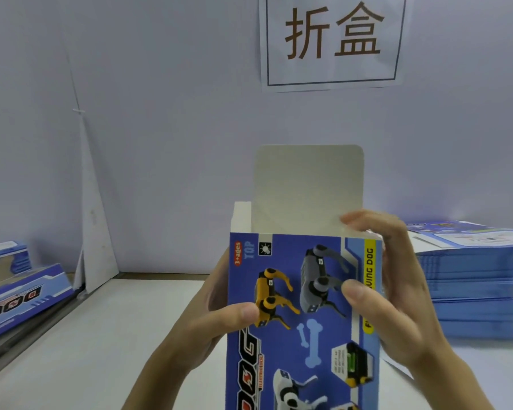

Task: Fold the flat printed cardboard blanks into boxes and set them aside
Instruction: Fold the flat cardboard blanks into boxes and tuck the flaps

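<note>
The left hand (216,318) is gripping the left edge of the box (302,327). Its thumb is pressing on the printed front face beside the yellow dog picture, and its fingers are wrapping round behind the box, out of sight. The right hand (397,294) is gripping the right edge of the box. Its thumb is pressing on the front face next to the grey dog picture. Its fingers are curling over the upper right corner of the box, where they are blurred; whether they are touching a flap there cannot be told.

The box is being held upright in the air between both hands, with the blue printed front facing the camera and the top end open. The lid flap (308,184) is standing up from the rear wall of the box, showing its plain unprinted side. A narrow side flap (241,217) is standing up at the top left corner of the box.

To the right of the box, a stack of flat blanks (480,279) is lying on the white table (116,335). To the left of the box, well apart, two finished boxes (21,294) are lying on their sides. Behind the box, the pale wall (160,113) is carrying a paper sign (332,39) printed with two large characters. Behind and left of the box, a white panel (91,232) is leaning against the wall.
</note>
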Demonstrator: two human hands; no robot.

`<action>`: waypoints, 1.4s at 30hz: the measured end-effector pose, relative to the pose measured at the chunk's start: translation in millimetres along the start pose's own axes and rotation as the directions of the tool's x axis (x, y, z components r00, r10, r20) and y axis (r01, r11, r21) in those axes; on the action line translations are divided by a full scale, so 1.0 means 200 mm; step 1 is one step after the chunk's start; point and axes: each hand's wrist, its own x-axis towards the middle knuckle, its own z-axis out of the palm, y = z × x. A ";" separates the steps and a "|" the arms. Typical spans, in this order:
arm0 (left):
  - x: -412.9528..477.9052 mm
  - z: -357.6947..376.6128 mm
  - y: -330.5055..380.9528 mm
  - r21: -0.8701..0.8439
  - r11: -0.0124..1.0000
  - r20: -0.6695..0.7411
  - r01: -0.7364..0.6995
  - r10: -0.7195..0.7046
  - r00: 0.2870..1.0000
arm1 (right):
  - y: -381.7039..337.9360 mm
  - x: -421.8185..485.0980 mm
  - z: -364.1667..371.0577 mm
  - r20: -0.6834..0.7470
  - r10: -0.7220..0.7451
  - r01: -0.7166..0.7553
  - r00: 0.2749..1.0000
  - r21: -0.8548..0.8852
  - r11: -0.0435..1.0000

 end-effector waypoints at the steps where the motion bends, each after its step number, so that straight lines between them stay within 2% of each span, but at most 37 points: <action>1: 0.00 0.00 0.00 0.008 1.000 0.002 -0.005 0.005 1.000 | 0.00 0.00 0.01 -0.010 0.005 -0.005 1.000 0.012 1.000; 4: 0.00 0.02 0.02 0.028 0.998 -0.027 -0.057 0.058 0.998 | -0.01 -0.01 0.01 -0.020 0.068 -0.066 0.998 0.076 0.995; 6: 0.00 0.03 0.03 0.027 0.989 -0.069 -0.148 0.150 0.986 | -0.01 -0.01 0.02 0.001 0.097 -0.096 0.995 0.097 0.991; 10: 0.01 0.08 0.06 0.102 0.925 -0.139 -0.365 0.376 0.916 | -0.02 -0.01 0.02 0.045 0.139 -0.144 0.989 0.125 0.982; 13: 0.01 0.09 0.05 0.210 0.887 -0.210 -0.411 0.451 0.867 | -0.02 -0.02 0.03 0.043 0.126 -0.130 0.991 0.125 0.984; 15: 0.01 0.11 0.05 0.219 0.869 -0.248 -0.443 0.489 0.836 | -0.03 -0.02 0.05 0.019 0.094 -0.095 0.995 0.078 0.992; 20: 0.00 0.11 0.07 0.112 0.865 -0.238 -0.490 0.502 0.832 | -0.03 -0.01 0.06 -0.022 0.100 -0.096 0.995 0.154 0.983; 24: 0.00 0.11 0.08 0.170 0.876 -0.240 -0.451 0.481 0.844 | -0.05 -0.01 0.06 -0.021 0.122 -0.114 0.992 0.228 0.967; 34: 0.00 0.15 0.07 0.061 0.848 -0.205 -0.526 0.526 0.825 | -0.07 -0.01 0.11 0.016 0.189 -0.166 0.982 0.556 0.815; 39: 0.02 0.15 0.05 0.073 0.858 -0.275 -0.509 0.508 0.816 | -0.12 0.03 0.11 0.045 0.049 -0.065 0.998 0.510 0.858; 42: 0.02 0.15 0.06 0.033 0.838 -0.255 -0.545 0.534 0.806 | -0.12 0.02 0.11 0.080 0.008 -0.042 0.997 0.430 0.902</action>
